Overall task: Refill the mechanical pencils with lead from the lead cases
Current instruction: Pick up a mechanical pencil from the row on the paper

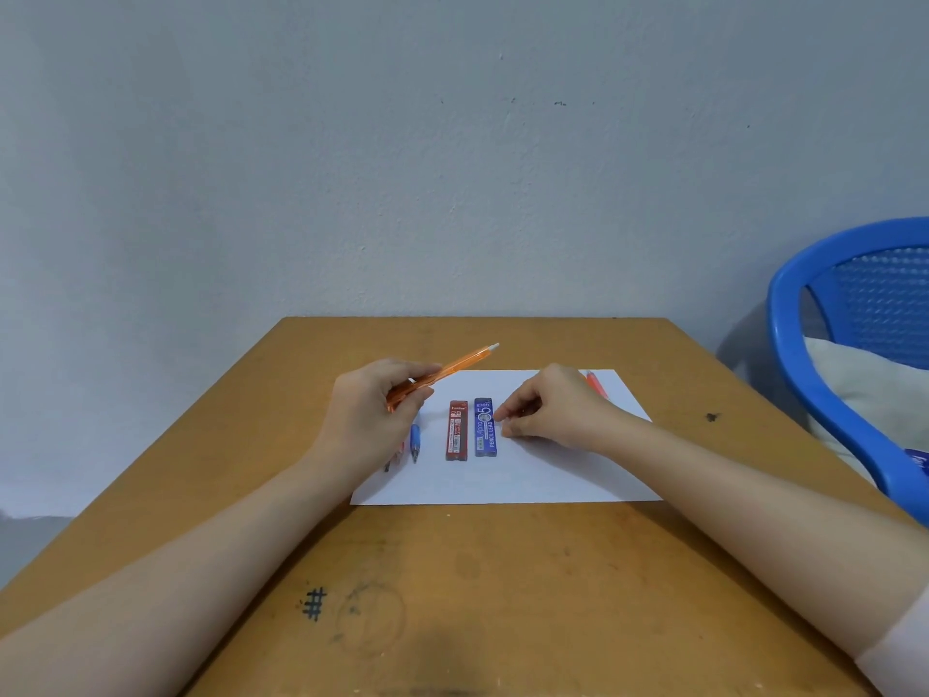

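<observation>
My left hand (372, 410) grips an orange mechanical pencil (447, 370), lifted off the paper with its white eraser end pointing up and to the right. On the white sheet (528, 475) lie a red lead case (457, 430) and a blue lead case (485, 427), side by side. My right hand (548, 407) rests on the sheet with curled fingertips touching the blue case's right edge. A blue pencil (414, 441) and a reddish pencil (397, 455) lie partly hidden under my left hand. Another orange pencil (595, 383) shows behind my right hand.
The sheet lies on a brown wooden table (452, 570) with pen marks near the front. A grey wall stands right behind the table. A blue plastic chair (824, 374) with a pale cushion stands at the right.
</observation>
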`<state>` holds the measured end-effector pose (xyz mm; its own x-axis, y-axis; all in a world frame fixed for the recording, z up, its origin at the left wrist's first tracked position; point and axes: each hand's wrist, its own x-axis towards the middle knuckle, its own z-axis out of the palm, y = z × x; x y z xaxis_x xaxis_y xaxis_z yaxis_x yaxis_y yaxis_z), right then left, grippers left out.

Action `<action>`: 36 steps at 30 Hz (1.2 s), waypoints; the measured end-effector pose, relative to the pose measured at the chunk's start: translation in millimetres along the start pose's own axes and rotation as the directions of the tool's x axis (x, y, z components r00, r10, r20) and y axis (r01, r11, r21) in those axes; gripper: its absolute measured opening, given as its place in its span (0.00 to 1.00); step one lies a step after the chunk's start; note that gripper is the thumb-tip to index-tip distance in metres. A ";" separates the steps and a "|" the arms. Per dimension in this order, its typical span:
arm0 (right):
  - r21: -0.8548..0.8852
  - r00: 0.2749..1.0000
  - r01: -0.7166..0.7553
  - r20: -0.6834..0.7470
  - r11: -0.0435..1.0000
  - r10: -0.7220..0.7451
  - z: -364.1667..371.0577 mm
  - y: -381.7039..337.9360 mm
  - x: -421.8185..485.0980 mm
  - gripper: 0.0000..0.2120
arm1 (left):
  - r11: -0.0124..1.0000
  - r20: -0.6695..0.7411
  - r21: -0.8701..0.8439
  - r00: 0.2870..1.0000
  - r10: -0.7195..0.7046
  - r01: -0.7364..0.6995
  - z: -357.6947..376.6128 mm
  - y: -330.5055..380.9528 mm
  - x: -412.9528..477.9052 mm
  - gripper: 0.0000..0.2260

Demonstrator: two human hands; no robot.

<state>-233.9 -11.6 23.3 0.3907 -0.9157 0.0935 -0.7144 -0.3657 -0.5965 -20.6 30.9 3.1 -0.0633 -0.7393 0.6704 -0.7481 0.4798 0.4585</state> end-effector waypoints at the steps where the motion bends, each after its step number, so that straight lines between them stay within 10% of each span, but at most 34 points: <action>1: 0.001 1.000 -0.006 0.012 1.000 0.006 -1.0 -0.5 -0.3 0.10 | 1.000 0.001 0.000 1.000 0.005 -0.005 -0.1 0.0 0.3 0.13; 11: 0.215 0.896 0.212 -0.431 0.953 -0.102 -16.8 -6.1 -5.1 0.12 | 1.000 0.035 0.000 0.999 0.014 -0.014 -1.4 0.3 1.0 0.13; 36: 0.267 0.911 0.138 -0.413 0.954 -0.016 -33.0 2.3 0.5 0.07 | 0.995 0.033 -0.022 0.994 0.100 -0.099 -3.0 -1.1 1.6 0.13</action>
<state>-254.5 -18.4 48.3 0.1277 -0.8969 0.4235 -0.4726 -0.4304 -0.7690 -17.9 30.6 5.5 -0.1592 -0.7027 0.6935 -0.7235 0.5610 0.4023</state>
